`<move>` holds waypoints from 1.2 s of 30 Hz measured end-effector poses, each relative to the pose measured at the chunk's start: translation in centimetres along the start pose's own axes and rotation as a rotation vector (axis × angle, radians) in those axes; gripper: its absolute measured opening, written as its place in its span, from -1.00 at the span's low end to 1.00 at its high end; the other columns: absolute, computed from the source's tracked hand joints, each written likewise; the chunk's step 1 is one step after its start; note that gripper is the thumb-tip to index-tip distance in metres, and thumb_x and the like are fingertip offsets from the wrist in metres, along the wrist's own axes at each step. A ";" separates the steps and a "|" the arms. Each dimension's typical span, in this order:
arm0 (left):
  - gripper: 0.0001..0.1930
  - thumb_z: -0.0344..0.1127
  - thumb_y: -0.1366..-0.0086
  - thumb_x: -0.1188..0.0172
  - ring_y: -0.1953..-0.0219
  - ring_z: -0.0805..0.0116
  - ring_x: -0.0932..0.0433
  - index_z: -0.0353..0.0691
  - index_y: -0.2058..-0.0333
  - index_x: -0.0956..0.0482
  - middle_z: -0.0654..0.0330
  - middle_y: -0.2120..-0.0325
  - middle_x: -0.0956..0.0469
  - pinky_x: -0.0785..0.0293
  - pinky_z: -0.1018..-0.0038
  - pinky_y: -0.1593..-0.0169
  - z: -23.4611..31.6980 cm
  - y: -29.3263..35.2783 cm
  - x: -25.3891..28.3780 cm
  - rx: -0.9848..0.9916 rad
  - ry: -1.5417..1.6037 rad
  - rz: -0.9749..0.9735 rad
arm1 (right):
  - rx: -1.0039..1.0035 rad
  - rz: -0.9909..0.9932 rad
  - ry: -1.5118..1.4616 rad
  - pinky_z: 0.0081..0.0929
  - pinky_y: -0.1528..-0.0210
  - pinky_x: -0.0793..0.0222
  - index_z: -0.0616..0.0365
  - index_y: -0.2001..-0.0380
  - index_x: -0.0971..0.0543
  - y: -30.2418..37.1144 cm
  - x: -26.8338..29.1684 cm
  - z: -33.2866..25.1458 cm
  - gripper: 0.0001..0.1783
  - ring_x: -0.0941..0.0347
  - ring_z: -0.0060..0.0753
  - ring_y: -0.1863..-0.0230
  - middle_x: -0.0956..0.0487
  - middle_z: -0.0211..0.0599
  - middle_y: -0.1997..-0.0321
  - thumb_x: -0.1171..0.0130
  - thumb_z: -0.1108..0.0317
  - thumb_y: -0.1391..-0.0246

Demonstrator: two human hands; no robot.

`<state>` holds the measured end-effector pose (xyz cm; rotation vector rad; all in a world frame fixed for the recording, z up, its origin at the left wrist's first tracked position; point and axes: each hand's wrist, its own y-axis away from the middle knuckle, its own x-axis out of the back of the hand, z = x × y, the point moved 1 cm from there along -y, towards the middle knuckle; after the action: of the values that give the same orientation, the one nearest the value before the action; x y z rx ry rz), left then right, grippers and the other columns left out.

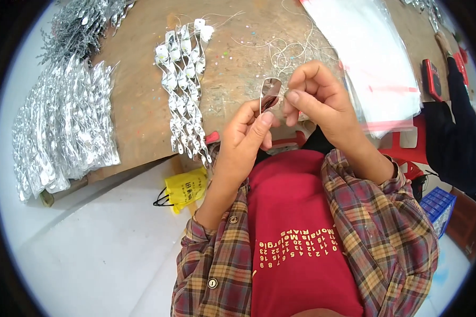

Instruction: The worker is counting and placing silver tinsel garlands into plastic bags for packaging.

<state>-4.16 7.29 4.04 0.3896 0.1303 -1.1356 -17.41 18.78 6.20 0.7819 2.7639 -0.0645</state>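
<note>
My left hand (247,134) pinches a shiny, mirror-like metal strip (271,91) with a rounded upper end, just past the table's near edge. A thin pale cord runs along the strip's left side. Close beside it, my right hand (322,100) has its thumb and forefinger pressed together near the strip's top. Whatever those fingertips hold, if anything, is too small to make out. Loose pale cord (288,55) lies tangled on the table beyond both hands. Left of them lies a group of twisted silver strips (184,79) with white tags at the far end.
Bundles of silver twisted strips in clear wrapping (63,127) cover the table's left side. Clear plastic bags (373,63) are stacked at right. A red-edged dark device (432,79) lies farther right, near another person's dark sleeve (455,84). A yellow bag (185,187) sits below the table edge.
</note>
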 end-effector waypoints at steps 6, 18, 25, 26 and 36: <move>-0.63 -0.30 -0.36 -0.06 0.51 0.68 -0.32 -0.34 -0.07 -0.37 0.33 0.41 -0.46 -0.29 0.72 0.43 0.0 0.3 -0.1 -0.041 -0.065 0.017 | 0.060 0.031 -0.005 -0.62 0.36 -0.44 0.18 0.22 -0.34 -0.3 -0.1 0.1 -0.88 -0.48 -0.55 0.43 -0.52 -0.32 0.40 -0.03 0.50 -0.18; -0.63 -0.31 -0.35 -0.07 0.50 0.69 -0.34 -0.35 -0.07 -0.36 0.33 0.35 -0.46 -0.32 0.73 0.43 -0.2 0.2 0.2 -0.067 -0.053 0.070 | 0.062 0.052 0.032 -0.63 0.35 -0.44 0.18 0.24 -0.35 -0.5 -0.4 0.2 -0.90 -0.48 -0.56 0.43 -0.52 -0.33 0.41 -0.02 0.52 -0.18; -0.64 -0.29 -0.35 -0.08 0.50 0.69 -0.35 -0.33 -0.05 -0.36 0.34 0.37 -0.44 -0.32 0.74 0.43 -0.3 0.1 0.3 -0.069 -0.034 0.069 | 0.052 0.034 0.033 -0.64 0.37 -0.43 0.19 0.25 -0.35 -0.5 -0.5 0.2 -0.90 -0.48 -0.56 0.43 -0.51 -0.32 0.41 -0.02 0.52 -0.18; -0.64 -0.29 -0.35 -0.08 0.50 0.69 -0.35 -0.33 -0.05 -0.36 0.34 0.37 -0.44 -0.32 0.74 0.42 -0.4 0.1 0.3 -0.070 -0.026 0.062 | 0.053 0.034 0.033 -0.64 0.37 -0.43 0.19 0.25 -0.35 -0.5 -0.5 0.3 -0.90 -0.48 -0.56 0.43 -0.51 -0.32 0.41 -0.02 0.52 -0.18; -0.61 -0.30 -0.32 -0.13 0.49 0.68 -0.36 -0.34 -0.06 -0.36 0.33 0.36 -0.45 -0.34 0.73 0.41 0.0 0.4 0.1 -0.070 -0.033 0.079 | 0.038 0.027 0.027 -0.64 0.37 -0.44 0.21 0.23 -0.37 -0.6 -0.6 0.3 -0.89 -0.49 -0.54 0.45 -0.52 -0.31 0.42 -0.04 0.49 -0.17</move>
<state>-3.71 7.32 4.08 0.3108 0.1239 -1.0564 -17.16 17.99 6.01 0.8353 2.7841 -0.1023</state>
